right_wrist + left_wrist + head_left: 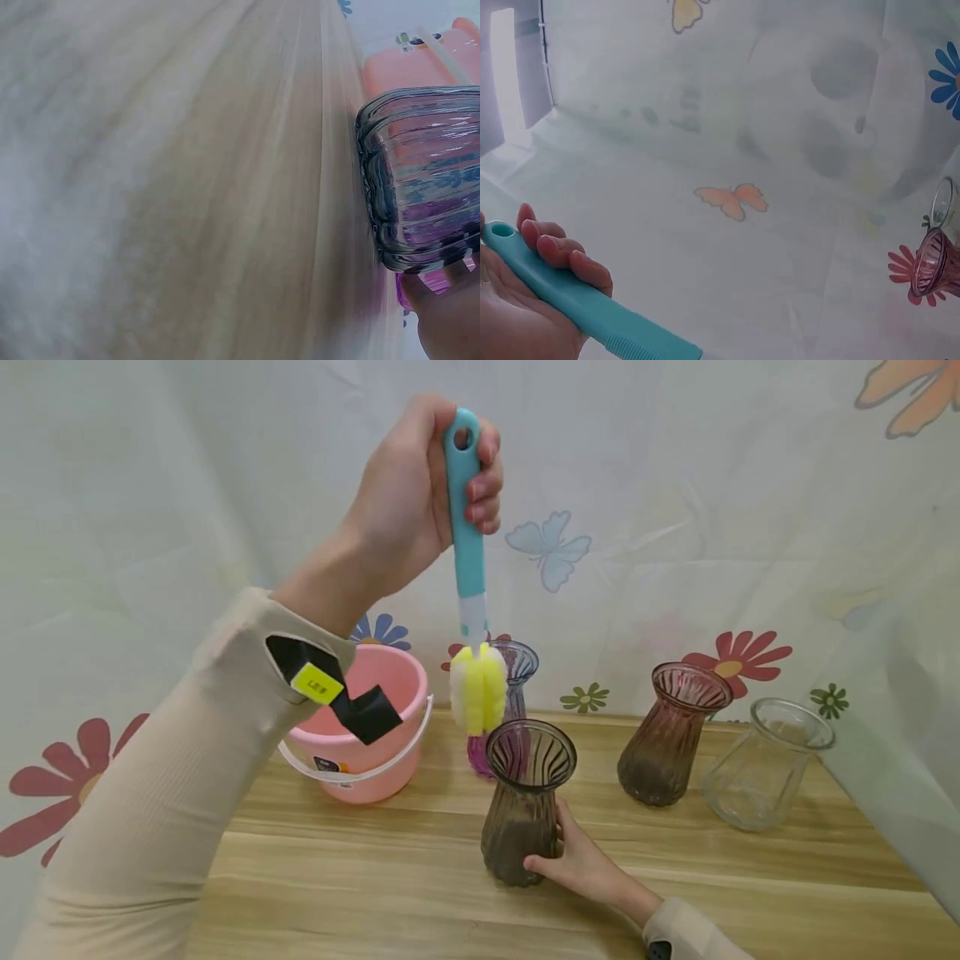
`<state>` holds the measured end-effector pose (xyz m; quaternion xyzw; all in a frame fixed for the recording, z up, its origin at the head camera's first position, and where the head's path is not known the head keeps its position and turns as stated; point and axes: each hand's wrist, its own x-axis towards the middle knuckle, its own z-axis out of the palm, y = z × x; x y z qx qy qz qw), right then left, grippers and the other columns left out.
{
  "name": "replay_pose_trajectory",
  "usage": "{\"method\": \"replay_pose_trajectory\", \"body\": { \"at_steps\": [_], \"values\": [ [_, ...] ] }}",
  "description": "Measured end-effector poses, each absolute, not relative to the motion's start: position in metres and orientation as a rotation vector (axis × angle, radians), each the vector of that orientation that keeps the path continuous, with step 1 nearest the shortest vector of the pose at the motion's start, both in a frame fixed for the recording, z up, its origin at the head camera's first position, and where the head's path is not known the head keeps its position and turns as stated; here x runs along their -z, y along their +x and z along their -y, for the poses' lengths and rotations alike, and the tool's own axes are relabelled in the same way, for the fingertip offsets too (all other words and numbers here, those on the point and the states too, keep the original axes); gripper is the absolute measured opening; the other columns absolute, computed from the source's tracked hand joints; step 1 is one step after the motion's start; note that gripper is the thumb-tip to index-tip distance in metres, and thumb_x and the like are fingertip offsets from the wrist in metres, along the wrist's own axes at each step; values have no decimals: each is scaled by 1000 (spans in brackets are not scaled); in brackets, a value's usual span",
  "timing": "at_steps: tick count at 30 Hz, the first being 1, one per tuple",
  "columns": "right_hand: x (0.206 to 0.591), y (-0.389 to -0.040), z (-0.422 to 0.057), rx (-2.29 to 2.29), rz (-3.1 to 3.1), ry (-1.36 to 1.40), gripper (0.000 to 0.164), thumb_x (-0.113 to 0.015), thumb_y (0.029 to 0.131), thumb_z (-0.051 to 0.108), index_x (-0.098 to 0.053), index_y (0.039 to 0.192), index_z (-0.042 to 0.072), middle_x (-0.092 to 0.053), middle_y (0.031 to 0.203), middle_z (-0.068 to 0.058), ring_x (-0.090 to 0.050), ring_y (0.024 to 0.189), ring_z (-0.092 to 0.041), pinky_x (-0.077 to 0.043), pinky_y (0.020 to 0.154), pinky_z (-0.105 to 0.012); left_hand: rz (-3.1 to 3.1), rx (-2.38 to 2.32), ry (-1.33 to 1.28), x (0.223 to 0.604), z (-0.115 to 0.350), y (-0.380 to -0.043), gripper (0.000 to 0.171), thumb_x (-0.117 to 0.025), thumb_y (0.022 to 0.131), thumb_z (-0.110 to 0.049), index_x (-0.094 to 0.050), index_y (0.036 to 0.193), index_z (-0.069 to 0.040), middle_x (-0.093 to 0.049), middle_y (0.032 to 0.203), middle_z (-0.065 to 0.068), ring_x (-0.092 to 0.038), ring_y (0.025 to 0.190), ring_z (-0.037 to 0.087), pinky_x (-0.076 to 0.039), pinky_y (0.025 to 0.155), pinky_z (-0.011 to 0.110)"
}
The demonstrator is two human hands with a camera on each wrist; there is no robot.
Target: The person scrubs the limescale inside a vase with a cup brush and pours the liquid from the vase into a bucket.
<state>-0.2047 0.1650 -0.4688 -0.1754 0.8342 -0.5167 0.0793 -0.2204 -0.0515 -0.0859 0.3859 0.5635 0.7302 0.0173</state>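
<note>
My left hand grips the turquoise handle of a bottle brush, held upright with its yellow and white sponge head pointing down. The sponge hangs just above and left of the mouth of a dark grey ribbed glass vase. Around the lower side of that vase my right hand is curled, thumb in front, holding it at the table. In the left wrist view the brush handle lies across the palm under curled fingers. The right wrist view shows the vase's ribbed glass beside my fingers.
Left of the vase stands a pink bucket with a white handle. Behind the vase is a blue-purple glass vase, partly hidden. To the right, a reddish-brown vase and a clear glass vase stand on the wooden table.
</note>
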Motion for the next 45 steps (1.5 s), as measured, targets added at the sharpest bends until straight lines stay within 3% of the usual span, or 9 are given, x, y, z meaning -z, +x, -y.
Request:
{"method": "replay_pose_trajectory", "body": {
  "at_steps": [5,11,16,20,22,25,29,39,45],
  "values": [
    [469,-205,-166,1561,-2483,-507,94,-73,77,28,-10,145,20,-21,148,-17,-31,129,-46,-37,97,-55,-1988,-2158,1042,99,62,-229,36,-23,100,-22,-48,86,-1,-35,65,5,-33,59,17,-34,62,29],
    [471,-206,-168,1574,-2483,-528,91,-73,77,27,-12,144,19,-24,147,-17,-32,129,-45,-37,96,-54,-2323,-1807,750,155,61,-253,36,-29,100,-29,-53,102,-3,-42,72,3,-39,62,14,-37,60,25],
    [473,-207,-168,1591,-2486,-566,90,-73,77,26,-14,143,18,-26,145,-18,-33,127,-46,-38,96,-55,-2469,-1573,615,210,55,-271,37,-31,100,-33,-54,99,-4,-46,76,2,-41,59,13,-41,60,25],
    [473,-207,-168,1594,-2495,-573,90,-74,76,26,-14,143,17,-27,145,-18,-34,127,-44,-36,97,-55,-2593,-1403,569,247,51,-280,39,-32,100,-34,-57,106,-5,-52,86,6,-53,78,17,-45,77,32],
    [472,-206,-167,1588,-2501,-565,90,-74,76,26,-14,143,18,-27,145,-18,-34,128,-43,-35,98,-55,-2632,-1341,557,262,51,-283,41,-32,99,-34,-57,110,-4,-53,92,6,-51,84,18,-42,77,33],
    [472,-206,-166,1578,-2510,-544,91,-74,76,27,-15,144,17,-27,145,-18,-34,128,-42,-35,98,-55,-2686,-1279,558,282,51,-284,39,-36,99,-33,-59,104,-3,-52,85,5,-48,73,16,-41,67,29],
    [471,-205,-165,1583,-2509,-519,92,-75,75,26,-14,144,17,-27,146,-18,-34,129,-41,-35,99,-54,-2765,-1193,573,309,49,-286,34,-40,97,-30,-53,80,-3,-40,63,1,-35,53,13,-32,51,25],
    [463,-203,-164,1587,-2531,-559,90,-75,76,25,-16,143,11,-28,144,-21,-36,126,-44,-36,97,-55,-2906,-911,497,384,38,-291,19,-49,89,-11,-57,99,3,-60,84,11,-54,73,21,-45,62,31],
    [465,-204,-166,1571,-2539,-538,93,-75,75,27,-15,144,15,-30,144,-19,-38,125,-45,-38,96,-54,-2908,-917,443,418,34,-292,18,-51,91,-16,-57,84,0,-51,70,5,-47,64,19,-40,56,30]
  ]
}}
